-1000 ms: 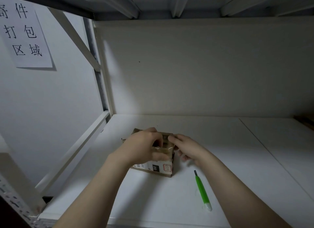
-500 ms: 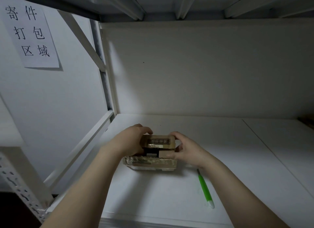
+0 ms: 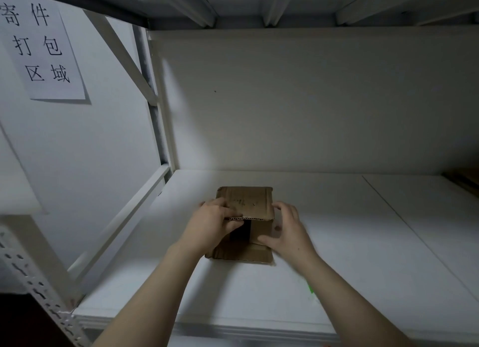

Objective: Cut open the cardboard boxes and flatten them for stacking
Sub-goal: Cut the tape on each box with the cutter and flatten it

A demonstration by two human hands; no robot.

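A small brown cardboard box (image 3: 246, 204) lies on the white shelf (image 3: 350, 243) in front of me, with a flap folded out toward the back and another toward me. My left hand (image 3: 211, 223) grips the box's left side, fingers curled over the corrugated edge. My right hand (image 3: 287, 230) holds the right side, thumb on the front panel and fingers round the far edge. A green cutter (image 3: 310, 289) lies on the shelf to the right, mostly hidden by my right forearm.
The shelf's back wall (image 3: 311, 100) stands close behind the box. A white frame post and diagonal brace (image 3: 121, 51) bound the left side. A paper sign (image 3: 41, 48) hangs on the left wall. More brown cardboard (image 3: 464, 178) shows at the far right edge.
The box has been turned and opened out: a flap now lies toward the back and the box sits flatter. Both hands shifted to its sides. The view moved closer.
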